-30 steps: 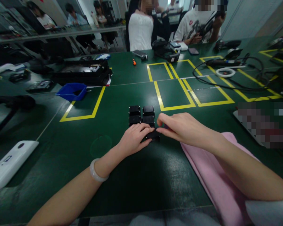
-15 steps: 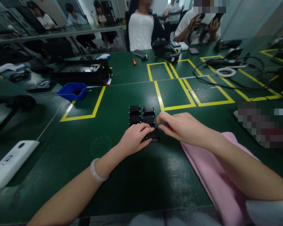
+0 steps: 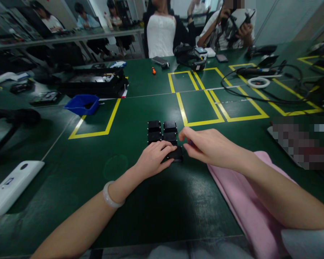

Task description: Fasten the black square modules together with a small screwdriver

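Several small black box-shaped parts (image 3: 170, 127) with shiny metal points at their edges stand in two columns on the green table. My left hand (image 3: 153, 158) steadies the nearest right-hand black block (image 3: 178, 154), fingers over its top and thumb along its near side. This hand partly covers the neighbouring blocks. Just right of that block, my right hand (image 3: 203, 144) is curled, with the index finger bent and the thumb slightly apart from it. Something small and dark shows inside the curl, too hidden to name.
A pink cloth (image 3: 232, 187) lies under my right forearm. Left are a blue bin (image 3: 82, 104) and a white device (image 3: 14, 187). Black cables (image 3: 286, 99) and yellow tape outlines (image 3: 202, 123) occupy the right side. Across the table, a person (image 3: 226, 32) holds dark devices.
My left hand stays on the black block. The right thumb has shifted very slightly to the right. Across the table, a person has raised the dark devices and moved their hands.
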Demonstrator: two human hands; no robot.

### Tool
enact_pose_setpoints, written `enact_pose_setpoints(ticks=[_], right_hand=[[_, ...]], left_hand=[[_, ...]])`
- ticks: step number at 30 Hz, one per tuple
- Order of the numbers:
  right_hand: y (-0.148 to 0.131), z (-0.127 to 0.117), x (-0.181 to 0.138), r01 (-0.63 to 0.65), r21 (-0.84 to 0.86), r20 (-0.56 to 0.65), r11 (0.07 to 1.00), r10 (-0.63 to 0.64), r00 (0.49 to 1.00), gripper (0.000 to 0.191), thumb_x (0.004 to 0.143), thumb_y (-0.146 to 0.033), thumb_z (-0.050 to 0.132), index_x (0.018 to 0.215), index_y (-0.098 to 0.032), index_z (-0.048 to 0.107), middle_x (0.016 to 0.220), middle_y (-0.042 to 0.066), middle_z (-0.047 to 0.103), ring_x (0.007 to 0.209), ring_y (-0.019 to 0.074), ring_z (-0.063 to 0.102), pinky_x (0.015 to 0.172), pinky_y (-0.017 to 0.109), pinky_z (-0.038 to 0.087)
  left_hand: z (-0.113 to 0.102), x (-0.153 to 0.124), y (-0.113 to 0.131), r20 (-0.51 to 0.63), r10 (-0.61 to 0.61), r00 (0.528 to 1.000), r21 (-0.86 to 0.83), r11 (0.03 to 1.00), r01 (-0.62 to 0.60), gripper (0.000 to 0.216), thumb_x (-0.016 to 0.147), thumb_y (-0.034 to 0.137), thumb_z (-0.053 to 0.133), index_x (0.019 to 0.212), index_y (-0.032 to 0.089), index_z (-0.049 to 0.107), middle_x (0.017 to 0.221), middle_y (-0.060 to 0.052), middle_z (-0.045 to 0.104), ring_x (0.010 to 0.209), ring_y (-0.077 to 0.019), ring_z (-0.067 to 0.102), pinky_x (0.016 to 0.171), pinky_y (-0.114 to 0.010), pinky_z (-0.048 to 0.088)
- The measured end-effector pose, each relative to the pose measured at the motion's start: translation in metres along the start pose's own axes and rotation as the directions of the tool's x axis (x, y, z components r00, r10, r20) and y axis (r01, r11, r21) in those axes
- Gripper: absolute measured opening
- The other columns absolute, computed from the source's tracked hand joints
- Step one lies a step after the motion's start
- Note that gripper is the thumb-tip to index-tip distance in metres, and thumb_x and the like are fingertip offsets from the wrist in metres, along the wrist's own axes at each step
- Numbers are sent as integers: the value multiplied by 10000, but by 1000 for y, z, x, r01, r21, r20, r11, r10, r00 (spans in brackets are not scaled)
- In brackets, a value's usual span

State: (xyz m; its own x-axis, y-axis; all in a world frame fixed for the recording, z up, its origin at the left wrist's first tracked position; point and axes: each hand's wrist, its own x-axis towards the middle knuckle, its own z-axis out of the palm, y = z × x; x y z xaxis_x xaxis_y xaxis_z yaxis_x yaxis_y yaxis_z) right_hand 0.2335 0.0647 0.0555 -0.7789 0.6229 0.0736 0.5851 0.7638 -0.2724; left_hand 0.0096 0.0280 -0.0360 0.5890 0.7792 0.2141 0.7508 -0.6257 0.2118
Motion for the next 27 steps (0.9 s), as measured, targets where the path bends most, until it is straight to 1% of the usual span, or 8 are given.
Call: enact_pose_setpoints(ticks=[4, 9, 12, 15, 19, 21, 25, 27], right_hand=[[1, 1, 0, 6, -40, 4, 999, -6, 1000, 193, 959, -356, 365, 981, -196, 470, 688, -19, 598, 590, 138, 562, 518, 245, 226], [1, 0, -1, 10, -18, 7, 1000, -10, 1000, 138, 917, -246, 396, 1022, -188, 465, 709, -21, 605, 601, 129, 567, 521, 243, 233], [0, 0, -1, 19, -5, -2, 1000, -19, 1000, 158, 929, -286, 404, 1036, -188, 464, 718, -19, 610, 617, 133, 575, 521, 242, 235], [1, 1, -1, 14, -42, 13, 999, -14, 1000, 198, 958, -364, 375, 975, -198, 481, 667, -26, 582, 570, 129, 539, 514, 245, 223], [1, 1, -1, 33, -28, 8, 999, -32, 999, 115, 925, -268, 403, 986, -201, 474, 677, -34, 576, 567, 115, 516, 516, 241, 220], [1, 0, -1, 29, -1, 10, 1000, -29, 1000, 121, 912, -247, 413, 1009, -199, 467, 700, -31, 588, 591, 115, 531, 522, 238, 225], [-1, -1, -1, 11, -18, 27, 1000, -10, 1000, 206, 960, -367, 363, 992, -200, 478, 695, -16, 590, 587, 126, 525, 527, 244, 220], [-1, -2, -1, 10, -37, 33, 999, -9, 999, 216, 965, -365, 346, 972, -201, 486, 679, -15, 581, 568, 124, 505, 526, 248, 214]], left_hand=[[1, 0, 0, -13, 2, 1000, 7, 1000, -2, 341, 911, 295, 553, 1234, 192, 512, 1218, -75, 572, 1087, -228, 554, 868, -363, 454], [0, 0, 0, -10, 4, 1000, 13, 1000, -4, 342, 918, 313, 542, 1238, 195, 514, 1212, -78, 572, 1087, -231, 557, 871, -368, 454], [0, 0, 1, -7, 3, 1000, 12, 1000, -2, 329, 920, 310, 538, 1228, 194, 518, 1212, -76, 572, 1083, -228, 558, 863, -364, 455], [0, 0, 0, -4, 3, 1000, 10, 1000, -3, 332, 915, 299, 545, 1229, 193, 518, 1212, -75, 573, 1085, -227, 558, 863, -362, 458], [0, 0, 0, -1, 3, 1000, 7, 1000, -3, 344, 917, 307, 541, 1239, 191, 514, 1214, -81, 570, 1088, -228, 555, 867, -367, 461], [0, 0, 0, -2, 4, 1000, 8, 1000, -4, 341, 918, 307, 539, 1238, 192, 516, 1215, -84, 571, 1084, -231, 557, 864, -370, 462], [1, 0, 0, -7, 1, 1000, 1, 1000, -1, 329, 914, 298, 542, 1226, 193, 520, 1216, -86, 571, 1089, -234, 559, 865, -370, 464], [1, 0, 0, -9, 2, 1000, -6, 1000, -2, 328, 915, 295, 541, 1226, 195, 518, 1212, -86, 573, 1087, -233, 560, 866, -370, 463]])
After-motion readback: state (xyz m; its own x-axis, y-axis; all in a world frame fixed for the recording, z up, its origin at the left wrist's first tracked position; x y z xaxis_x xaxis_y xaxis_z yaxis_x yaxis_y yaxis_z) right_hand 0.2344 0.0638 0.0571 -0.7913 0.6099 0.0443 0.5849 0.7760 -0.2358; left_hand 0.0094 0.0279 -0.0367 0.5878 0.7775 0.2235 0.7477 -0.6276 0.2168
